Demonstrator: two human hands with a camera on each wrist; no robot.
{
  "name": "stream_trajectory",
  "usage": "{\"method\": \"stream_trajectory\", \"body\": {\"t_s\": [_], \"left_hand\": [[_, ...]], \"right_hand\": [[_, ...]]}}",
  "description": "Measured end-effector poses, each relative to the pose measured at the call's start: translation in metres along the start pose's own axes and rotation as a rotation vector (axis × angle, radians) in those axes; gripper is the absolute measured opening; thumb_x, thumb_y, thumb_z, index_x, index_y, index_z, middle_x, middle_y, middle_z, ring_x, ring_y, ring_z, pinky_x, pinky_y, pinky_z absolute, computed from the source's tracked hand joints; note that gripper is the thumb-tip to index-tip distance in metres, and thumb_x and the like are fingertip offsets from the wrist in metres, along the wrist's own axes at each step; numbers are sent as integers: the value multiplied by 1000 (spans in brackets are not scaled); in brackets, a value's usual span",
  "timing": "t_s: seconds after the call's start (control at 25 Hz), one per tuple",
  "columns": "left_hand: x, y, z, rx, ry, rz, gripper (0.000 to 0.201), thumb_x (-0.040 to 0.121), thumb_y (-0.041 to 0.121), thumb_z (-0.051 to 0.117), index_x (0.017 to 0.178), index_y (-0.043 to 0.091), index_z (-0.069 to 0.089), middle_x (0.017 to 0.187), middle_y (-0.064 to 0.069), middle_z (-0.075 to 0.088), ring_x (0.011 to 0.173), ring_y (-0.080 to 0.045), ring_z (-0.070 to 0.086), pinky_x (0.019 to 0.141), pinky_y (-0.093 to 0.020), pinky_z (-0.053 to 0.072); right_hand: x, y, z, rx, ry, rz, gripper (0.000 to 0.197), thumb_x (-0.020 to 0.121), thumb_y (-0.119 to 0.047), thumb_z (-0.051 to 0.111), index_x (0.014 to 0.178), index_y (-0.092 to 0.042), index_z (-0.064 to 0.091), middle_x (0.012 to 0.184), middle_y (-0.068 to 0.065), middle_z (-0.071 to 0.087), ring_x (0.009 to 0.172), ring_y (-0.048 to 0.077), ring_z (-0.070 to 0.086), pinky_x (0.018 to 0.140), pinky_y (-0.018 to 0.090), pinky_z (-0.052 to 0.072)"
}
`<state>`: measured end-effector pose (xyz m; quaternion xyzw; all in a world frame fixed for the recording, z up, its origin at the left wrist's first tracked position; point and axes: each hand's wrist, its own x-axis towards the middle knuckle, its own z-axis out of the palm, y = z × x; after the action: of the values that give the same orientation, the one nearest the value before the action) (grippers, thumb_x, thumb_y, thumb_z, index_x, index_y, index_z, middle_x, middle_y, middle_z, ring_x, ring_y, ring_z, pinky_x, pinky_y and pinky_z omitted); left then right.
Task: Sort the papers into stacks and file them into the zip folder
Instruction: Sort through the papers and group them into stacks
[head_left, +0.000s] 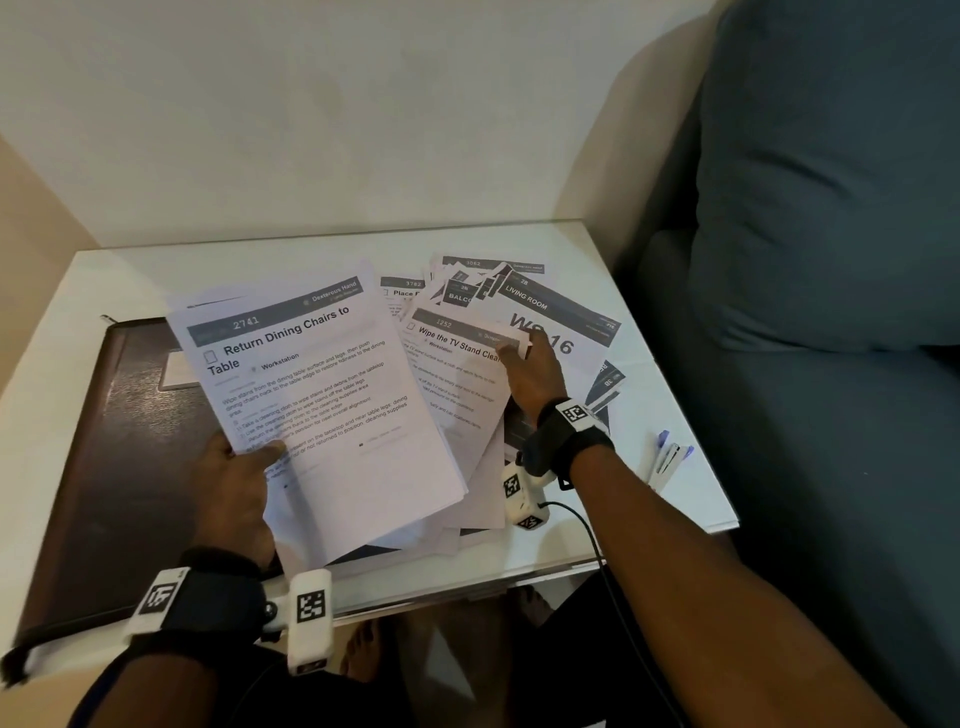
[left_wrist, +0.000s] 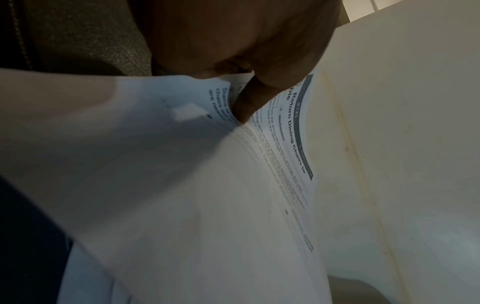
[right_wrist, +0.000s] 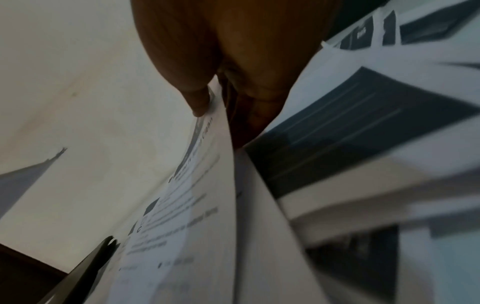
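Observation:
My left hand (head_left: 244, 467) grips a raised bundle of printed sheets (head_left: 317, 410) by its lower left corner, thumb on top; the front page reads "Return Dining Chairs to Table". In the left wrist view the thumb (left_wrist: 246, 105) presses into that bundle (left_wrist: 182, 185). My right hand (head_left: 524, 369) pinches the top edge of a sheet headed "Wipe the TV Stand Clean" (head_left: 457, 374), lifting it off the loose pile; the right wrist view shows thumb (right_wrist: 197, 96) and fingers on either side of this sheet (right_wrist: 202, 205). The dark brown zip folder (head_left: 104, 467) lies flat on the left under the raised bundle.
More papers fan out at the back right, among them a "LIVING ROOM" sheet (head_left: 561, 317) and small label cards (head_left: 462, 291). A pen (head_left: 667, 457) lies near the white table's right edge (head_left: 717, 499). A blue-grey sofa (head_left: 831, 312) stands right of the table, a wall behind.

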<state>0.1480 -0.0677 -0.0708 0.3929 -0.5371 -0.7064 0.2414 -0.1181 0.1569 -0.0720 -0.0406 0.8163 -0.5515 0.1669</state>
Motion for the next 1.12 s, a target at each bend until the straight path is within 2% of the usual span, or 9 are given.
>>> {"method": "stream_trajectory", "body": {"t_s": [0.08,0.16,0.36,0.44,0.68,0.76,0.84,0.96,1.12], "left_hand": [[0,-1,0,6,7,6,38,95,1,60,130,15,60,127,-10,70,120,-39,64,103,-65,47],[-1,0,1,3,-2,3,38,96,-1,57,131,16,60,128,-9,70,119,-38,65,103,-65,48],[2,-4,-3,-10,25,-15,36,97,-2,57,128,16,61,126,-9,70,118,-38,66,103,-67,47],[5,-6,-6,-22,11,-24,38,96,-1,57,129,17,61,128,-11,69,120,-39,64,103,-67,46],[11,-8,-3,-15,14,-5,34,94,1,61,121,20,64,134,-15,66,125,-42,61,106,-66,45],[10,-9,-4,-26,13,-13,38,95,-2,59,127,19,61,129,-11,68,122,-40,63,104,-67,46],[9,-9,-4,-19,23,-16,38,96,-1,59,127,20,61,128,-9,69,121,-39,64,103,-68,46],[10,-10,-6,-1,16,-16,36,97,0,59,128,20,61,128,-10,69,121,-39,64,103,-67,47],[8,-10,-7,7,8,-18,36,98,1,58,128,22,61,126,-9,69,118,-39,66,99,-65,50]], "right_hand": [[6,-1,-21,-124,161,58,57,94,-42,66,138,-16,41,132,13,59,117,31,62,100,51,54],[6,2,-45,-403,308,162,84,85,-52,74,145,-9,34,144,18,43,135,37,44,108,56,44],[2,19,-64,-665,156,314,133,63,-73,81,156,-5,14,163,17,13,153,37,6,114,66,26],[9,23,-67,-687,143,303,139,58,-76,81,157,-7,12,164,16,14,153,37,7,114,68,25],[22,12,-85,-648,208,231,125,67,-48,91,156,-10,13,157,16,27,147,38,23,112,67,30],[23,10,-91,-590,259,200,105,78,-32,86,155,-9,19,153,17,38,141,38,37,108,62,37],[22,12,-97,-482,289,129,69,89,-21,75,146,-9,38,137,16,56,123,36,58,99,52,50],[18,13,-107,-384,367,50,34,98,-20,62,130,-7,59,125,18,63,108,36,66,84,39,56],[14,3,-116,-297,491,-48,26,104,-20,54,120,-1,62,121,19,66,107,34,65,77,31,49]]}}
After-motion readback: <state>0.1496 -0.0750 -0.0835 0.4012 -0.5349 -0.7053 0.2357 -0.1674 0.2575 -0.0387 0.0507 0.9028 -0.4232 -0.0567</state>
